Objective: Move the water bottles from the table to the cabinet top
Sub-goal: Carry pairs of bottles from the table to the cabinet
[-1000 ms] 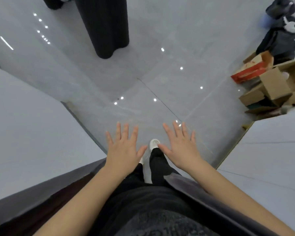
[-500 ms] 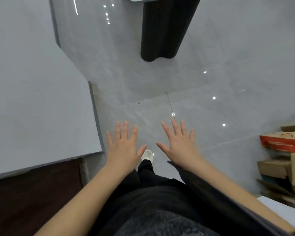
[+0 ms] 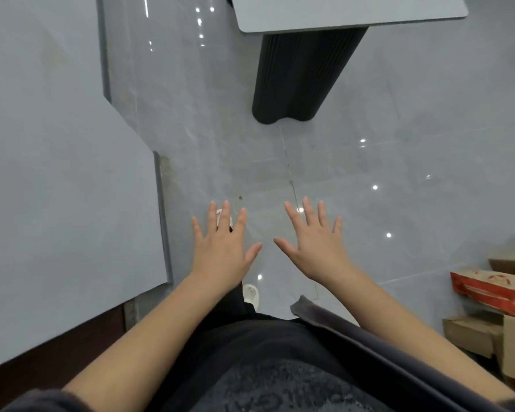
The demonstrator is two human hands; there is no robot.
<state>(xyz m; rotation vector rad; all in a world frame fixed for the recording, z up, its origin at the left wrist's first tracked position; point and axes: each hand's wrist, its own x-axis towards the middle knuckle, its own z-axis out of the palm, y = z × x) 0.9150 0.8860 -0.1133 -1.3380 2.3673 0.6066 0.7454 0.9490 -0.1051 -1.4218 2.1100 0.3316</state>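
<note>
Left hand (image 3: 220, 248) and right hand (image 3: 317, 243) held flat over floor (image 3: 399, 173), fingers spread, holding nothing. Table (image 3: 348, 13) at 12 o'clock; cardboard boxes (image 3: 494, 310) at 4 o'clock.

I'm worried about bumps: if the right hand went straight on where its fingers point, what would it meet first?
Likely the table's dark pedestal: the right hand, open and empty, points toward its base, with only bare floor showing between. Depth is unclear, so it may reach the tabletop edge first.
</note>
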